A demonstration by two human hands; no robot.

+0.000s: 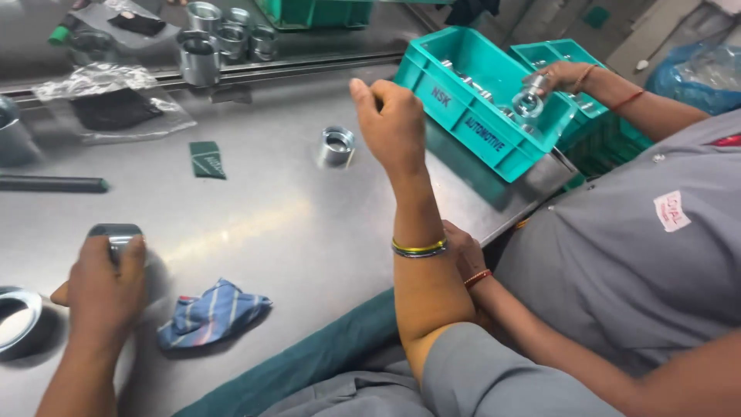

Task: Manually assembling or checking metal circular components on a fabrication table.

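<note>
- One view only, from a head-worn camera, looking down and forward over a steel table (293,224).
- Close range: left hand (104,289) low at the left edge, right hand (394,123) raised at centre.
- Horizon tilted; a teal crate (478,131) sits upper right.
- A co-worker's grey sleeve (641,247) fills the right side.
- No second view to overlap.

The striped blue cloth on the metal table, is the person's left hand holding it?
No, the striped cloth lies loose on the table, while the left hand grips a metal cylinder beside it.
</note>
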